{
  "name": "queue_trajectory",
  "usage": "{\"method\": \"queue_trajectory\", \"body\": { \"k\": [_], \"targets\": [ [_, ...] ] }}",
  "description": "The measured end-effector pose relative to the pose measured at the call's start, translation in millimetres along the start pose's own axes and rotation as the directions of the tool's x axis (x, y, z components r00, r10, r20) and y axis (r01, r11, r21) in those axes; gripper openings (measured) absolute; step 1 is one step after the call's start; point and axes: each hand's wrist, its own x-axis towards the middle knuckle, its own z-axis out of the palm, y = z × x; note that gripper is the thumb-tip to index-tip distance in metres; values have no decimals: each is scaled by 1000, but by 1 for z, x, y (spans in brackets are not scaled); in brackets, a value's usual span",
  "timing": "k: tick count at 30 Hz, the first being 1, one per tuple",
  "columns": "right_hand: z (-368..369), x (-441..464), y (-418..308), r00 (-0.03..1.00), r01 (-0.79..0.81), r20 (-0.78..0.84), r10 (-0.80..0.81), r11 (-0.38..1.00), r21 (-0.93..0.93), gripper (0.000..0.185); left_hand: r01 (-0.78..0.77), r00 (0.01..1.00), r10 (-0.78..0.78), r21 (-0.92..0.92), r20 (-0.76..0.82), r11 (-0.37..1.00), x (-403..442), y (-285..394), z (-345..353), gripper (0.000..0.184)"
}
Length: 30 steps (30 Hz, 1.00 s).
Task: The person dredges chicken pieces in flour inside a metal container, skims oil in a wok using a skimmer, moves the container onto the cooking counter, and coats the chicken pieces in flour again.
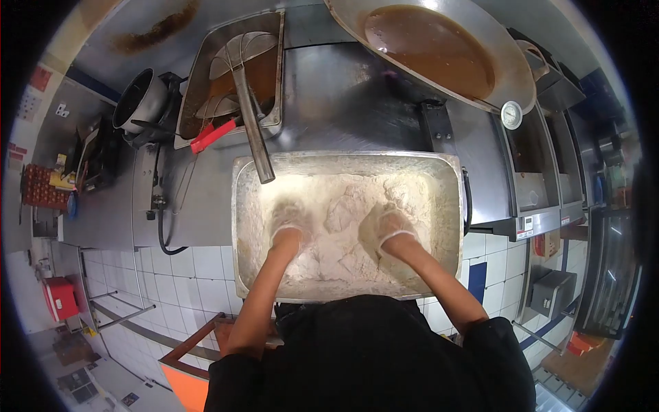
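Note:
A deep metal pan [347, 156] of pale flour [312, 269] lies directly in front of me. Both my hands are inside it, in thin clear gloves dusted white. My left hand [291, 218] is low in the flour on the left side, smeared by motion, so its fingers do not show clearly. On the right, my right hand [391, 226] reaches into the flour, its fingers blurred and partly buried. Between the hands sits a lumpy flour-coated piece [345, 211], its kind hidden by the coating. Another coated lump [405, 192] lies just beyond my right hand.
Beyond the pan, a large wok [516, 88] holds brown oil [432, 51], with a dial thermometer [511, 115] at its rim. At back left, a metal tray [280, 75] holds strainers; one long handle [252, 127] overhangs the flour pan. A pot [145, 103] stands further left.

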Motion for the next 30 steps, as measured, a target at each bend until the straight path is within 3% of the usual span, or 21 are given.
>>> {"method": "queue_trajectory", "body": {
  "k": [1,2,4,6,8,9,10,14,16,17,18,20,21,23,24,25,26,27,28,29,30],
  "targets": [
    [18,-5,1,986,110,-102,-132,974,-200,43,-1,1000,1,2,2,1000,-1,4,-7,53],
    [21,-8,-1,986,110,-101,-132,974,-197,43,5,962,-18,47,271,999,-2,15,-23,53],
    [21,-10,-8,941,288,-111,-321,928,-238,38,-1,853,-50,97,520,995,-2,32,-61,53],
    [19,-7,-25,958,267,-3,-285,900,-346,36,115,788,-33,-95,615,989,0,44,-90,51],
    [6,-3,-37,968,250,97,-232,855,-454,34,33,868,42,-142,495,989,-7,36,-42,48],
    [-9,1,-40,995,-9,101,-2,994,113,32,159,842,10,-267,539,950,-1,39,-42,49],
    [-19,6,-39,956,-288,227,184,729,622,30,220,830,0,-327,558,919,6,45,-41,49],
    [-4,29,-24,955,-178,-34,296,657,732,29,373,864,-125,-454,488,809,31,67,-1,42],
    [35,49,-10,994,22,-53,96,302,953,28,212,964,-97,-494,249,843,35,71,47,57],
    [-3,42,-17,979,-193,183,86,140,971,31,197,969,-91,-497,230,845,35,72,38,57],
    [0,46,-12,983,-165,151,101,143,976,31,249,940,-100,-457,325,854,39,72,19,68],
    [23,50,4,957,290,-249,-149,428,856,30,289,930,-139,-445,339,848,45,70,22,79],
    [10,46,4,952,306,-283,-118,438,846,30,304,941,-177,-493,288,815,42,69,36,78],
    [-20,38,-16,980,119,-191,-49,921,372,47,327,945,-257,-604,203,726,40,68,51,77],
    [-15,41,-20,976,102,-219,-18,921,377,47,345,926,-163,-592,339,729,42,59,40,83],
    [-4,46,-24,938,118,-344,-33,966,229,58,364,879,-71,-569,471,738,41,47,23,88],
    [3,48,-25,888,107,-456,-61,992,74,70,466,863,-117,-685,491,560,35,43,6,84],
    [3,47,-25,877,83,-479,-33,993,82,70,535,845,-126,-814,520,228,25,27,16,77],
    [3,46,-27,902,188,-413,-129,976,106,78,534,825,-134,-835,549,-134,14,10,25,71],
    [2,47,-29,909,294,-347,-233,946,134,86,416,816,-96,-694,570,-588,10,-15,49,63],
    [2,49,-32,904,283,-367,-217,949,136,86,476,814,-143,-788,563,-391,13,-24,42,56]
  ]
}}
